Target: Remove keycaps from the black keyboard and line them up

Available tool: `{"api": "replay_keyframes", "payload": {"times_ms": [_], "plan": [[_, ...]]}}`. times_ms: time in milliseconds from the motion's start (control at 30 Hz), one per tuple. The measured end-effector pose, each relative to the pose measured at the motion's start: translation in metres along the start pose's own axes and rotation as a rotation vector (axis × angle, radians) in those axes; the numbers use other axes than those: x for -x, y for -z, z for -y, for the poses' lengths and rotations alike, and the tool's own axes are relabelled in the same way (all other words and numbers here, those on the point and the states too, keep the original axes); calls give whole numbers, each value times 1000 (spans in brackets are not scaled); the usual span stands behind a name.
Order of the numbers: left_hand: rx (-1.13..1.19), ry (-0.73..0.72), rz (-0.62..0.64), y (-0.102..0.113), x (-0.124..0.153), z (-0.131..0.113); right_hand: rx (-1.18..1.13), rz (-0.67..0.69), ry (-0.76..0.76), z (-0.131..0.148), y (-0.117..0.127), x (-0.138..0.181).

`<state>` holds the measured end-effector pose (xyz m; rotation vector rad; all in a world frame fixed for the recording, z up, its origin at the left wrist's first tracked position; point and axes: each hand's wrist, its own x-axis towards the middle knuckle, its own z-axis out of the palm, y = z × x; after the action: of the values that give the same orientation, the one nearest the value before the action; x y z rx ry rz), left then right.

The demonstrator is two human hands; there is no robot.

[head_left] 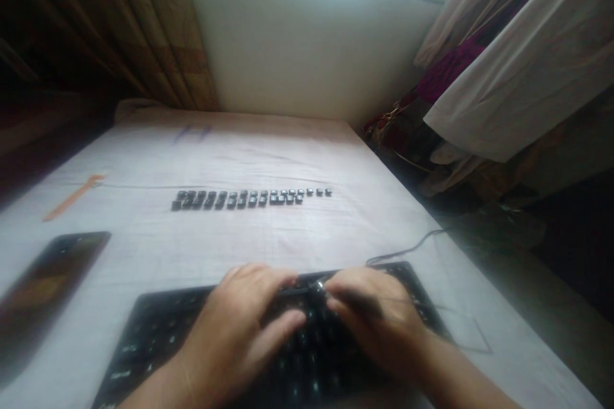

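Keyboard (144,339) lies square before you at the near edge of the worktop (288,160), with both hands on its upper rows. Your left hand (240,326) rests flat, fingers loosely spread, likely steadying it. Your right hand (378,319) bunches its fingertips beside a small shiny spot; blur hides whether that grip pinches anything. Loose keycaps (249,198) sit in tidy rows well beyond, seemingly kept in order. A phone (48,281) lies to the left.

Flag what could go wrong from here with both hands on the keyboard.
1. The loose keycaps lie in rows beyond the keyboard; a shove forward could scatter them.
2. The cable trails toward the right edge of the table and might snag.
3. The left hand and right hand hide the keys beneath, so a slip could go unseen.
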<state>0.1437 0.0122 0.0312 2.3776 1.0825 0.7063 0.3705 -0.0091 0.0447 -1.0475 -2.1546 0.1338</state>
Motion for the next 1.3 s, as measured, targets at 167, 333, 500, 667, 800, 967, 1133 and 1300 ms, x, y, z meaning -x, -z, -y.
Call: {"api": "replay_keyframes", "payload": {"times_ms": [167, 333, 500, 667, 800, 967, 1133, 1300], "plan": [[102, 51, -93, -9, 4, -1, -11, -15, 55, 6, -7, -6], [199, 111, -88, -10, 2, -2, -17, -19, 93, 11, -11, -10], [216, 149, -65, -7, 0, -3, -10, -17, 72, 12, -12, -9], [222, 159, -58, -7, 1, -2, -40, -38, 37, 12, -13, -7], [213, 153, -53, -8, 1, -2, -66, -74, -17, 15, -16, -6], [180, 136, -109, -8, 2, -5, -88, -91, -66, 18, -19, -6], [119, 73, -169, -9, 4, -5, -91, -127, -110, 21, -21, -7], [61, 29, -206, -11, 6, -5, -77, -170, -126, 24, -24, -7]]}}
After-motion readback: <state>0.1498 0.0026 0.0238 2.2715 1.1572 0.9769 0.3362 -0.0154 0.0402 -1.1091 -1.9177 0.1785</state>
